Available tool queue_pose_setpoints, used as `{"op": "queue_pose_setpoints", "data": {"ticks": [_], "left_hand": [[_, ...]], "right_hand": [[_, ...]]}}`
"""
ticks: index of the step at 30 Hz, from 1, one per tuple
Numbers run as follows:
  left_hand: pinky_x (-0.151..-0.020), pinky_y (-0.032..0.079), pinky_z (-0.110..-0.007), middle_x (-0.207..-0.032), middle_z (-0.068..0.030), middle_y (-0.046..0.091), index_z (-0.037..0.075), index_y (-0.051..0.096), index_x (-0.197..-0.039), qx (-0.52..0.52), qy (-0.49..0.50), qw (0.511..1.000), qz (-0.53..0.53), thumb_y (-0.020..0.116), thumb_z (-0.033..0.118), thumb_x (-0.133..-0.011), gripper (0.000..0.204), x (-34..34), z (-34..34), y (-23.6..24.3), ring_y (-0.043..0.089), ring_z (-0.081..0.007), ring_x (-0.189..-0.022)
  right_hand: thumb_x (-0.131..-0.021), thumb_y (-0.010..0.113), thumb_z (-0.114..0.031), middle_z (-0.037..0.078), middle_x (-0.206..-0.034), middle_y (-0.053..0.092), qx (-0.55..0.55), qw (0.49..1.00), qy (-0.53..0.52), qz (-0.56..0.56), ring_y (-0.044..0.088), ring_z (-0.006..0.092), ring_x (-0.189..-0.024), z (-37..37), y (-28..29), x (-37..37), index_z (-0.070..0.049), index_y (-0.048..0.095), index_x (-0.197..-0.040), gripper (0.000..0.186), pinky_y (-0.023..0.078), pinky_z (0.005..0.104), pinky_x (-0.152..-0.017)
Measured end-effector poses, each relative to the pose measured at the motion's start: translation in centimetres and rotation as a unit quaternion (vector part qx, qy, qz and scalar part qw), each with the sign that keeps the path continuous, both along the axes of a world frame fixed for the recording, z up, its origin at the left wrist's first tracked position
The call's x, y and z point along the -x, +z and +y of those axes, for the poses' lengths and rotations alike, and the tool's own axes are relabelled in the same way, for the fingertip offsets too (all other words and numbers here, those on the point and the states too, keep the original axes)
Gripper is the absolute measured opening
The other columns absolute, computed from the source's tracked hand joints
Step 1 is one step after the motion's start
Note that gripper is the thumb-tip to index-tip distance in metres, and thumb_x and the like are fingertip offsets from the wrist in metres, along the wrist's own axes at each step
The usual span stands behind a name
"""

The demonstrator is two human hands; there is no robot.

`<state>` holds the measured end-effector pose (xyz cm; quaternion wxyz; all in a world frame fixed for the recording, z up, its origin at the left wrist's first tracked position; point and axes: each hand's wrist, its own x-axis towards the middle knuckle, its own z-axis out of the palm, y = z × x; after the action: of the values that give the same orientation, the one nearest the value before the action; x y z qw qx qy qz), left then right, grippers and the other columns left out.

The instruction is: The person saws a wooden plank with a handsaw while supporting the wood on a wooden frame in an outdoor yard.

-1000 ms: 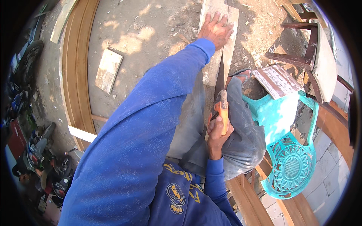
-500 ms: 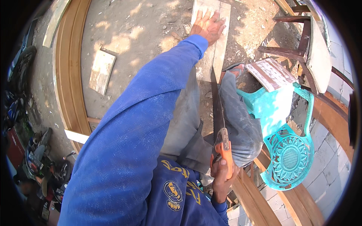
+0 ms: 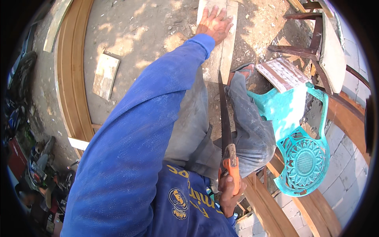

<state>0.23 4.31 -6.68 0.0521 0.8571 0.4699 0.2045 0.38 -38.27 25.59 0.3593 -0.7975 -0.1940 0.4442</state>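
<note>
A pale wooden board lies lengthwise ahead of me, with a dark line running along it from its near end. My left hand presses flat on its far part, fingers spread. Low in front of my body, my right hand is closed round the orange handle of a hand saw. The saw's long dark blade points away from me between my legs, and its tip meets the near end of the board at that line. What supports the board is hidden.
A turquoise plastic chair lies at the right, a paint-worn board against it. Beyond is a dark wooden chair. Long brown timbers stand left, near a short plank. Motorbikes are at the far left.
The saw and my right hand have come back slightly toward me. My left hand keeps its place on the board, while the whole view has shifted a little.
</note>
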Motion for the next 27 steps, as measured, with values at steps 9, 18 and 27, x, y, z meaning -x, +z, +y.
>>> {"op": "queue_pose_setpoints", "data": {"ticks": [9, 18, 27], "left_hand": [[-0.13, 0.015, -0.058, -0.166, -0.0071, 0.045, 0.029, 0.06, -0.15, 0.001, -0.003, 1.0, 0.009, 0.043, 0.046, -0.111, 0.046, -0.3, 0.0, -0.2, 0.033, -0.0359, -0.157], [-0.131, 0.015, -0.056, -0.167, -0.0079, 0.043, 0.03, 0.059, -0.152, 0.017, 0.006, 1.0, 0.017, 0.041, 0.046, -0.111, 0.047, 0.5, 0.3, -0.5, 0.034, -0.0368, -0.156], [-0.131, 0.015, -0.056, -0.166, -0.008, 0.044, 0.029, 0.059, -0.151, 0.032, 0.001, 0.999, -0.022, 0.042, 0.045, -0.111, 0.047, 0.4, 1.2, -0.6, 0.035, -0.0359, -0.156]], "right_hand": [[-0.107, 0.057, -0.022, -0.005, -0.056, 0.043, -0.086, 0.996, -0.003, 0.029, 0.039, 0.0047, -0.046, 11.2, -9.6, -1.3, -0.006, 0.051, -0.078, 0.033, 0.046, 0.0248, -0.051], [-0.101, 0.058, -0.025, 0.01, -0.083, 0.073, -0.037, 0.999, 0.0, 0.007, 0.06, 0.0114, -0.061, 0.0, -3.6, 0.3, 0.011, 0.069, -0.118, 0.041, 0.047, 0.0256, -0.06], [-0.102, 0.058, -0.018, 0.002, -0.065, 0.057, -0.059, 0.998, 0.031, -0.015, 0.052, 0.0113, -0.054, 7.6, -9.6, -0.5, 0.006, 0.069, -0.097, 0.027, 0.038, 0.0321, -0.051]]}}
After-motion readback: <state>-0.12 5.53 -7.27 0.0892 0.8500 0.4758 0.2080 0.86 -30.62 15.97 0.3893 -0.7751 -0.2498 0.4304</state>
